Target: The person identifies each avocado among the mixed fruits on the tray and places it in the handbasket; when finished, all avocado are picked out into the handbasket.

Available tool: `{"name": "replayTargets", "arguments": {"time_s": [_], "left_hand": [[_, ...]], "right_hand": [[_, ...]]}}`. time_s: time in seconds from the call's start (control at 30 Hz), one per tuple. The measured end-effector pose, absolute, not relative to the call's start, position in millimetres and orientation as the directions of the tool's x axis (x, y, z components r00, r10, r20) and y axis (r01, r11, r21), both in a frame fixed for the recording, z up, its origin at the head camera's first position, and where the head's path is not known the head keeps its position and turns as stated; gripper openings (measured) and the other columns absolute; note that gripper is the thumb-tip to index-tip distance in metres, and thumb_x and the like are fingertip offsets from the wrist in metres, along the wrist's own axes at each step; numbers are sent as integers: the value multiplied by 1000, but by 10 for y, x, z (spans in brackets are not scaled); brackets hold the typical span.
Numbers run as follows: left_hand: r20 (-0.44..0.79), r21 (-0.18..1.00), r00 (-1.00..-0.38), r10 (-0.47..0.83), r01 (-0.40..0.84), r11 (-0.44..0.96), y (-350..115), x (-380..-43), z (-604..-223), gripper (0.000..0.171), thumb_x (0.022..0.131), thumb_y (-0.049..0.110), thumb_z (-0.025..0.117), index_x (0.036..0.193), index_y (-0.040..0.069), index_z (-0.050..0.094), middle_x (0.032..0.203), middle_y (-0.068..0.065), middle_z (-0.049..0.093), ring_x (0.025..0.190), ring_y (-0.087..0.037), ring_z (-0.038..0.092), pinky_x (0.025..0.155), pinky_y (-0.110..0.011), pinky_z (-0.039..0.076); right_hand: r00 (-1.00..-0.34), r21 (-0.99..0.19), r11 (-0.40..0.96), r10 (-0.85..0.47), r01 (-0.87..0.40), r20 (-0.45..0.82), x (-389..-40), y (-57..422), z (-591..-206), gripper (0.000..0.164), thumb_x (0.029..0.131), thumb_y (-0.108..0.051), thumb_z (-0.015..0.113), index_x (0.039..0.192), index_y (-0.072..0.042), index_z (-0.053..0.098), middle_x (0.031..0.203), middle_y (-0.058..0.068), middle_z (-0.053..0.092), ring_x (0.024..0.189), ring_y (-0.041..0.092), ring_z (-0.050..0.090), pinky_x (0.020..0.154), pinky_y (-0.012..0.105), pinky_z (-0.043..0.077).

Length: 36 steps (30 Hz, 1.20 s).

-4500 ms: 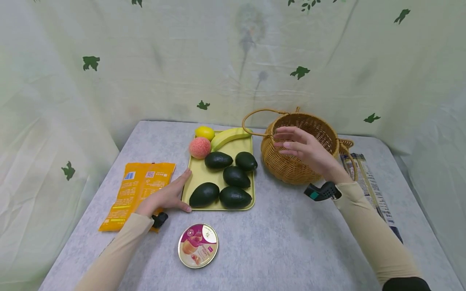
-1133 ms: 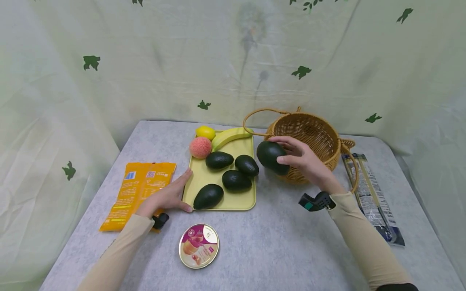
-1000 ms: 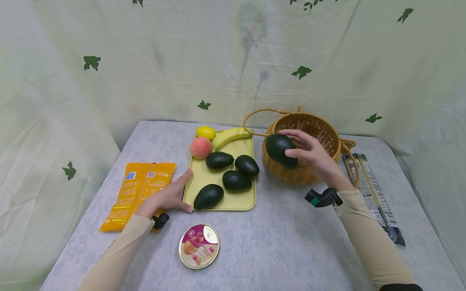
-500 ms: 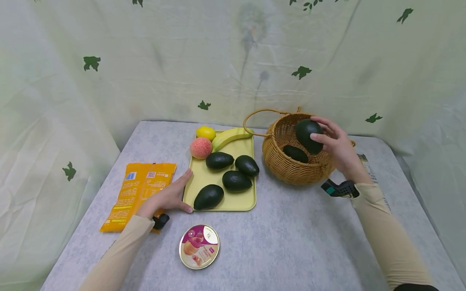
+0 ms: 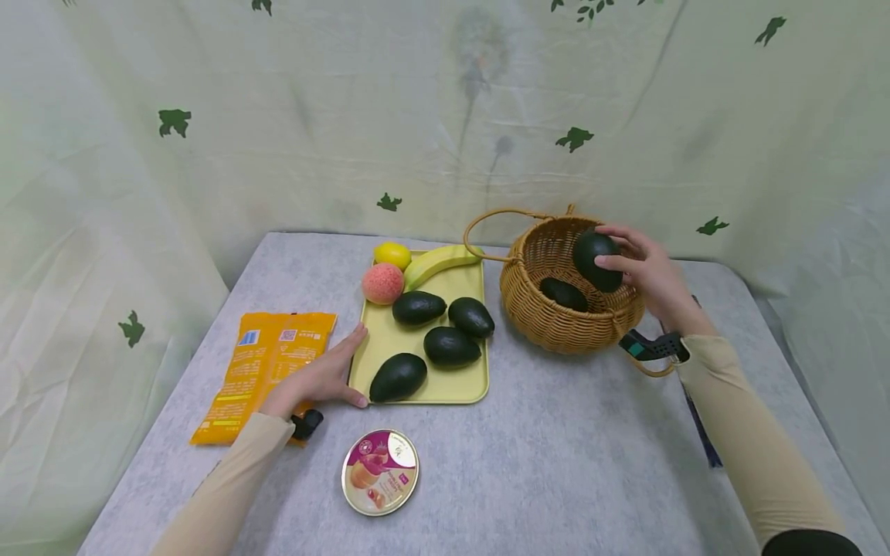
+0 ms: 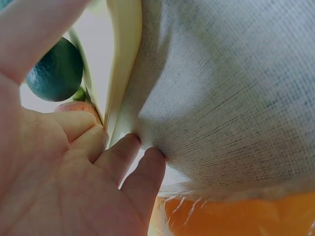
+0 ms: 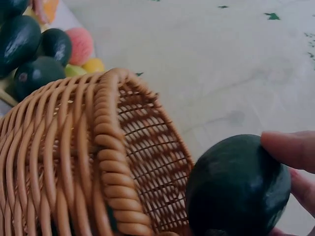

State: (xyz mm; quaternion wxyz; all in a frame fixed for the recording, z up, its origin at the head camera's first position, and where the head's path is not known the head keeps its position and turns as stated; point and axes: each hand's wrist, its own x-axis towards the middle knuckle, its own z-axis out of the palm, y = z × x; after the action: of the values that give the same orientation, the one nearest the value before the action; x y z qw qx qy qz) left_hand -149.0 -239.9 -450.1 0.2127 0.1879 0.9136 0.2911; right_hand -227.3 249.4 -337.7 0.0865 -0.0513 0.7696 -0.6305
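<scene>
Between thumb and fingers, my right hand (image 5: 652,276) grips a dark green avocado (image 5: 594,261) at the mouth of the wicker basket (image 5: 556,328). In the right wrist view this held avocado (image 7: 236,187) is beside the woven rim (image 7: 114,162). Another avocado (image 5: 563,294) lies inside the basket. My left hand (image 5: 316,380), fingers extended, rests along the left edge of the pale yellow tray (image 5: 375,332); in the left wrist view its fingers (image 6: 120,155) lie at the tray's side. Several avocados, among them a front one (image 5: 399,377), are on the tray.
A peach (image 5: 383,283), a lemon (image 5: 392,255) and a banana (image 5: 438,263) sit at the tray's back. An orange packet (image 5: 257,371) lies left, partly under the left forearm. A round tin (image 5: 379,472) stands in front. The basket's handle (image 5: 480,220) sticks out over the tray's corner.
The right hand has taken the avocado from the tray's front right and carried it right to the basket's mouth. The neighbouring avocados have shifted slightly; the left hand has stayed put.
</scene>
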Motion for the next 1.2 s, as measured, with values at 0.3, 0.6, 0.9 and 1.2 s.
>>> {"name": "replayTargets", "arguments": {"time_s": [0.3, 0.6, 0.9, 1.2], "left_hand": [[-291, 607, -841, 456, 206, 768, -2390, -1481, -4508, 121, 69, 36, 85, 150, -7, 7, 156, -25, 3, 142, -40, 9, 113, -54, 11], [-294, 604, -838, 460, 210, 769, -2396, -1495, -4506, 122, 68, 37, 85, 150, -6, 6, 157, -24, 2, 142, -39, 9, 113, -53, 11], [-291, 614, -839, 460, 204, 762, -2391, -1486, -4507, 121, 69, 36, 85, 150, -6, 6, 157, -24, 2, 142, -39, 8, 113, -53, 11], [-282, 614, -837, 468, 217, 759, -2399, -1484, -4489, 120, 69, 36, 85, 149, -8, 7, 156, -26, 2, 142, -41, 9, 112, -55, 11]], "right_hand": [[-944, -912, 409, -284, 38, -166, -2358, 2370, -3443, 54, 91, -23, 68, 140, -16, 45, 142, 8, 39, 115, 24, 45, 83, 41, 45], [-922, -885, 464, -354, -30, -155, -2388, 2253, -3519, 50, 92, -21, 66, 138, -10, 48, 145, 11, 38, 123, 33, 43, 93, 53, 42], [-924, -930, 365, -365, -35, -109, -2337, 2225, -3531, 41, 100, -18, 53, 138, -4, 45, 140, 15, 44, 124, 32, 46, 100, 44, 42], [-923, -988, 153, -383, -31, -30, -2181, 2126, -3475, 48, 99, -25, 54, 138, 1, 43, 137, 16, 45, 123, 32, 48, 99, 38, 44]]}}
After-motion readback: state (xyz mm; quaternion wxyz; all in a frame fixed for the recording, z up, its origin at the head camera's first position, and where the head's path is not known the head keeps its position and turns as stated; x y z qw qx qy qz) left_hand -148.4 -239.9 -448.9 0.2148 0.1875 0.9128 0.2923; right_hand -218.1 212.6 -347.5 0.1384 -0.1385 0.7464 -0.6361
